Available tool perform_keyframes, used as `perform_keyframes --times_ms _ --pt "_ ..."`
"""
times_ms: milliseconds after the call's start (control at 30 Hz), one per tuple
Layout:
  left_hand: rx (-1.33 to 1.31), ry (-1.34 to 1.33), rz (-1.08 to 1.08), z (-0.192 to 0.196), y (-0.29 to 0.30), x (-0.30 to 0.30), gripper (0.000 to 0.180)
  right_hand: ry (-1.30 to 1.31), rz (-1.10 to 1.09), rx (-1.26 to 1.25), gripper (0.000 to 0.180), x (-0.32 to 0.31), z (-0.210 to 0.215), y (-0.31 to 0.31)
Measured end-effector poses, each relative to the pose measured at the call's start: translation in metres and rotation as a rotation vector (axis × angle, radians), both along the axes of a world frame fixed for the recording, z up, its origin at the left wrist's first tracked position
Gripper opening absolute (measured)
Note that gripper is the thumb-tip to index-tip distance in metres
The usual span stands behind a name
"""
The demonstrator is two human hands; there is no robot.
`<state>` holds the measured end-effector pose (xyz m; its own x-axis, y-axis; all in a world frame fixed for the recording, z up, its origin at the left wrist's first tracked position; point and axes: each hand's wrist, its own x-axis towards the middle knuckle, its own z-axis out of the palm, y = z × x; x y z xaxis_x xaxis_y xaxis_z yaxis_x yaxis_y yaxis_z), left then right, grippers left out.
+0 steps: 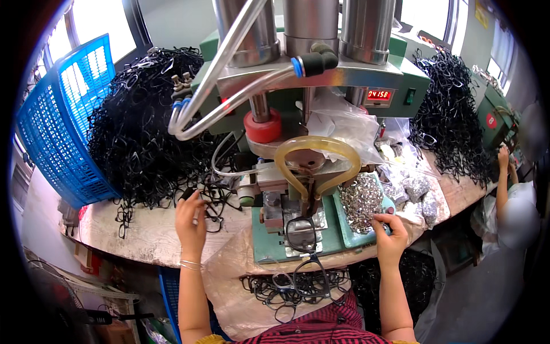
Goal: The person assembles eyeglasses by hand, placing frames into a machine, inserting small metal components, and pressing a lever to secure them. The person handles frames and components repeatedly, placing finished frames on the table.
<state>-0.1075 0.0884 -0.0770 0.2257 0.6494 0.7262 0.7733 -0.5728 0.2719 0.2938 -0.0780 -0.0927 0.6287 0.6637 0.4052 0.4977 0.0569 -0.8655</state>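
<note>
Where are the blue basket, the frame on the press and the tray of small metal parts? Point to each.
blue basket (60, 132), head view, on its mesh side wall.
frame on the press (301, 234), head view, on its black rim.
tray of small metal parts (347, 235), head view, on its bare teal rim.

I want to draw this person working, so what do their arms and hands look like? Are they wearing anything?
Both forearms are bare, with no sleeves and no gloves. The left hand has thin silvery bangles around its wrist. The right hand shows nothing on its wrist or fingers. At the bottom edge you can see a red and dark striped top with a bit of yellow beside it.
</note>
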Motion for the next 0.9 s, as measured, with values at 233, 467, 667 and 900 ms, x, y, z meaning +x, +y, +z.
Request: perform_keyframes --times_ms 233,467,667,900 --pt "-0.675 -1.032 -0.192 -0.033 0.01 0.033 0.021 -0.137 0.446 0.202 0.015 -0.058 0.072 0.051" --pt "-1.15 -1.462 -0.424 -0.019 -0.044 0.074 0.03 0.376 0.45 0.184 0.041 -0.093 0.051 0.06" --pt "-0.793 -1.408 -0.647 0.091 -0.088 0.103 0.033 0.471 0.523 0.22 0.056 -0.103 0.07 0.059" --pt "-1.809 -1.319 -0.925 0.094 -0.136 0.119 0.028 -0.075 0.522 0.083 0.032 -0.075 0.081 0.04"
